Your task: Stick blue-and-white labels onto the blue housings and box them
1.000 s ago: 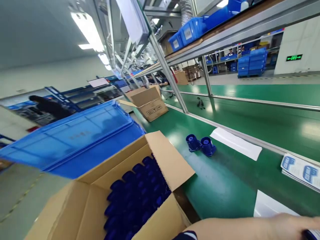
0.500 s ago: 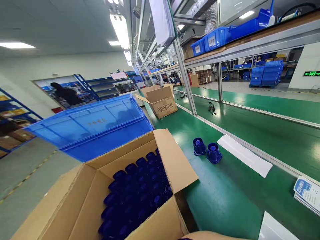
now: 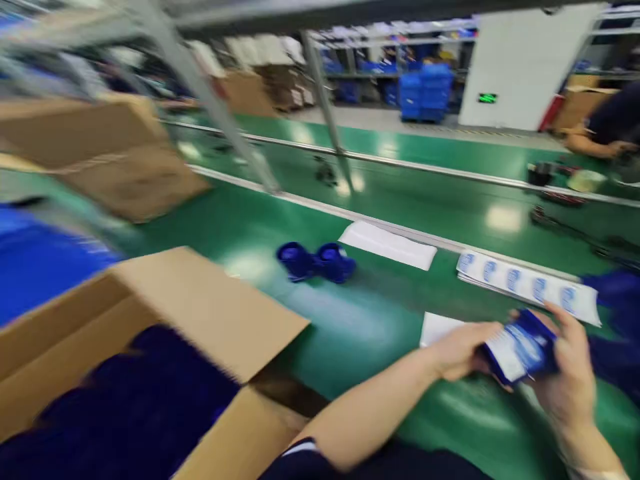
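Note:
Both my hands hold one dark blue plastic housing (image 3: 543,350) with a white and blue label on its near side. My left hand (image 3: 467,350) grips its left edge, with fingers closed. Wrapped round its right side is my right hand (image 3: 573,367), the thumb and fingers against it. Under and behind the left hand lies a small white sheet (image 3: 437,327). A strip of printed labels (image 3: 525,283) lies just beyond the hands. Two similar blue housings (image 3: 333,263) stand side by side on the green bench (image 3: 360,320). The picture is blurred by motion.
An open cardboard box (image 3: 210,307) full of dark blue parts (image 3: 115,407) stands at the left. Blank white paper (image 3: 387,245) lies by the bench rail. More dark blue pieces (image 3: 620,333) are at the right edge. Across the bench, another person's arm (image 3: 595,140) shows.
The view has swung right and down. Both my hands and the labelled blue housing now show at the right; before, only a bit of forearm was visible at the bottom edge.

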Demonstrator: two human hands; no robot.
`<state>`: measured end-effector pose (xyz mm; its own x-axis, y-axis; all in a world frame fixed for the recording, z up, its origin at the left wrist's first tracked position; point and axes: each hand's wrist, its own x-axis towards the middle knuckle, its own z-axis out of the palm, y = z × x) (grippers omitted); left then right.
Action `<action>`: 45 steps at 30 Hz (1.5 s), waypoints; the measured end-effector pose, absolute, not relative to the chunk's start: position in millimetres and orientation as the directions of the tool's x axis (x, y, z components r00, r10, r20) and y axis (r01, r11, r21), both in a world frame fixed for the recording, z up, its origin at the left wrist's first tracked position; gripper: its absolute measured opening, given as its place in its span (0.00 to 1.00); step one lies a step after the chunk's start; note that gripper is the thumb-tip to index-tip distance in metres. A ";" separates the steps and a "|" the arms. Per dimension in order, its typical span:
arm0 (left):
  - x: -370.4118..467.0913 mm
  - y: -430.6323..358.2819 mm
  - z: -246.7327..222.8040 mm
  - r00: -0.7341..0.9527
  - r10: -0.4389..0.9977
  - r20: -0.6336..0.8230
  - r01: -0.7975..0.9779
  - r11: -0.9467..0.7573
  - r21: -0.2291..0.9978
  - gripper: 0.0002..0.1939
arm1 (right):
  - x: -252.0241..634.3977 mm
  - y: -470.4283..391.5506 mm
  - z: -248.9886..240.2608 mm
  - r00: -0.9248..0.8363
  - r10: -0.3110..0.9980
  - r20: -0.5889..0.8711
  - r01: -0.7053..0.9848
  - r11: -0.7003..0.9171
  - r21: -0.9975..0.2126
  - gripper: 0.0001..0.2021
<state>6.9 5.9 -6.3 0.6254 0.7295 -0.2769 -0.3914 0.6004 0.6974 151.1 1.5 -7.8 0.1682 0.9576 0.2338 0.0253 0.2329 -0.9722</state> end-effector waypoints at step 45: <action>-8.7 15.1 21.7 0.495 0.772 -0.399 -0.433 0.618 0.657 0.19 | 154.9 -5.6 -0.4 0.010 0.904 0.427 0.039 0.426 -0.904 0.34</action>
